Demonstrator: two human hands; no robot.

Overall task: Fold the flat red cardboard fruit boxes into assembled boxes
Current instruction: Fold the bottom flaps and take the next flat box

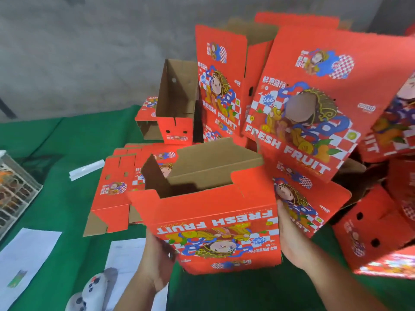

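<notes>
I hold a red "FRESH FRUIT" cardboard box [215, 223] in front of me, opened into a box shape with its brown inside showing at the top and its print upside down. My left hand [157, 259] grips its lower left corner. My right hand [289, 236] lies along its right side, fingers pressed flat against the panel. A stack of flat red boxes [121, 187] lies on the green cloth behind the held box, to the left.
Several assembled red boxes [303, 104] pile up behind and to the right, one small open box [177, 104] standing at centre. Green cloth [67, 198] covers the table. White papers [27, 254], a plush toy [94, 290], a white strip [86, 169] and a tray [13, 194] lie left.
</notes>
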